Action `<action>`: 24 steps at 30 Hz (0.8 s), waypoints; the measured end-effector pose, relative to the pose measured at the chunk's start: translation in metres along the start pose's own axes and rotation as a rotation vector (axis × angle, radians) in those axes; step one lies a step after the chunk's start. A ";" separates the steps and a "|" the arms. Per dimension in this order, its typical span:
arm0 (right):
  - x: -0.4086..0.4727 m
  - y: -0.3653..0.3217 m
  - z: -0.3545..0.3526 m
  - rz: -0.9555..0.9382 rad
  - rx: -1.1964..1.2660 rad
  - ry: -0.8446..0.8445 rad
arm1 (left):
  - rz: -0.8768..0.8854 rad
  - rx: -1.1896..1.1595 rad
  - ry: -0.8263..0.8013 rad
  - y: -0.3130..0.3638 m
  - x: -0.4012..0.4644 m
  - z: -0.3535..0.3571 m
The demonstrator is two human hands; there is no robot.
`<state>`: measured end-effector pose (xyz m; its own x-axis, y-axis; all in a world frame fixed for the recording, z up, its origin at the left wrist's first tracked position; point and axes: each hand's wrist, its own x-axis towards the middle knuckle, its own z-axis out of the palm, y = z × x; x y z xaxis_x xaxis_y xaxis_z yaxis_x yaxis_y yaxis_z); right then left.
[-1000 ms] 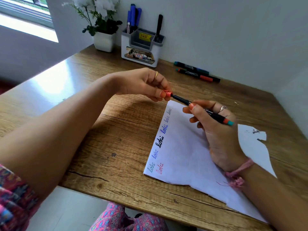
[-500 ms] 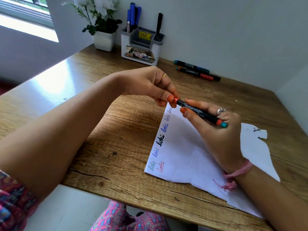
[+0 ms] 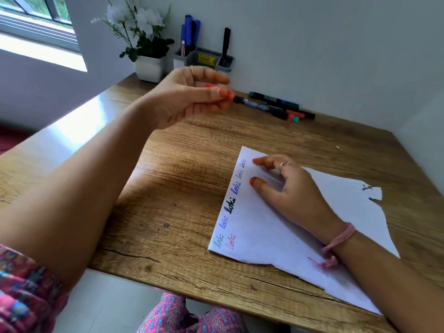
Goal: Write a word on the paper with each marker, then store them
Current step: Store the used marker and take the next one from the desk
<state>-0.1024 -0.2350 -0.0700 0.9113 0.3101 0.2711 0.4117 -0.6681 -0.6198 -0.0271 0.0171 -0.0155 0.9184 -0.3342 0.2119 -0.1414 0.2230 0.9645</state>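
Wooden bench point(image 3: 182, 164) against a white wall. I note the marker point(image 3: 262, 106) has passed from right hand to left since half a second ago: left hand point(image 3: 189, 97) pinches its orange cap end, raised toward the holder point(image 3: 206, 59). Right hand point(image 3: 288, 188) rests on the paper point(image 3: 276, 236), fingers loosely spread. Storing comes next, I judge.

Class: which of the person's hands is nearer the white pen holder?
Left. The left hand is raised just before the pen holder, pinching a marker; the right hand rests on the paper.
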 end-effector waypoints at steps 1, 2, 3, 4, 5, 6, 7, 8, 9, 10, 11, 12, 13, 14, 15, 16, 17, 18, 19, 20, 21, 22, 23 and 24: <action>-0.002 -0.001 0.002 -0.021 -0.094 -0.035 | 0.032 -0.035 0.065 0.000 0.001 -0.004; -0.004 -0.002 0.003 -0.049 -0.189 -0.069 | 0.063 -0.067 0.126 0.001 0.002 -0.006; -0.006 -0.003 0.005 -0.071 -0.263 -0.098 | 0.087 -0.098 0.177 0.002 0.002 -0.008; -0.008 -0.004 0.005 -0.084 -0.312 -0.122 | 0.111 -0.131 0.220 0.003 0.003 -0.009; -0.009 -0.006 0.005 -0.087 -0.341 -0.143 | 0.141 -0.157 0.259 0.005 0.003 -0.009; -0.010 -0.007 0.005 -0.082 -0.357 -0.163 | 0.175 -0.175 0.305 0.005 0.005 -0.011; -0.010 -0.008 0.004 -0.076 -0.365 -0.179 | 0.212 -0.183 0.353 0.006 0.007 -0.012; -0.010 -0.009 0.004 -0.073 -0.371 -0.194 | 0.245 -0.185 0.409 0.006 0.011 -0.014; -0.010 -0.009 0.004 -0.072 -0.382 -0.209 | 0.276 -0.190 0.466 0.007 0.015 -0.016; -0.010 -0.010 0.004 -0.076 -0.394 -0.221 | 0.312 -0.187 0.519 0.010 0.021 -0.018; -0.011 -0.010 0.004 -0.078 -0.403 -0.230 | 0.352 -0.179 0.560 0.013 0.029 -0.020; -0.011 -0.010 0.004 -0.076 -0.405 -0.233 | 0.394 -0.160 0.594 0.018 0.037 -0.020; -0.011 -0.010 0.003 -0.074 -0.403 -0.232 | 0.436 -0.139 0.622 0.023 0.046 -0.021; -0.012 -0.010 0.003 -0.070 -0.402 -0.232 | 0.473 -0.119 0.646 0.029 0.055 -0.021; -0.011 -0.010 0.003 -0.070 -0.403 -0.233 | 0.505 -0.103 0.663 0.035 0.066 -0.021; -0.011 -0.009 0.003 -0.071 -0.406 -0.236 | 0.530 -0.090 0.681 0.040 0.076 -0.021; -0.011 -0.008 0.003 -0.075 -0.409 -0.234 | 0.552 -0.075 0.701 0.045 0.086 -0.021; -0.011 -0.007 0.003 -0.076 -0.413 -0.234 | 0.565 -0.044 0.733 0.048 0.096 -0.021; -0.012 -0.007 0.003 -0.075 -0.416 -0.236 | 0.571 0.004 0.769 0.050 0.106 -0.022; -0.012 -0.007 0.003 -0.073 -0.420 -0.236 | 0.568 0.063 0.800 0.050 0.115 -0.023; -0.012 -0.007 0.003 -0.069 -0.423 -0.238 | 0.563 0.120 0.817 0.049 0.123 -0.023; -0.011 -0.007 0.003 -0.062 -0.423 -0.245 | 0.555 0.169 0.822 0.047 0.131 -0.024; -0.011 -0.007 0.003 -0.055 -0.421 -0.252 | 0.547 0.212 0.821 0.043 0.139 -0.026; -0.011 -0.008 0.002 -0.053 -0.422 -0.256 | 0.539 0.256 0.816 0.040 0.146 -0.027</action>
<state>-0.1156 -0.2317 -0.0696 0.8787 0.4719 0.0716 0.4742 -0.8460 -0.2439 0.1114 0.0018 0.0494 0.6673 0.5026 0.5496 -0.5994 -0.0755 0.7969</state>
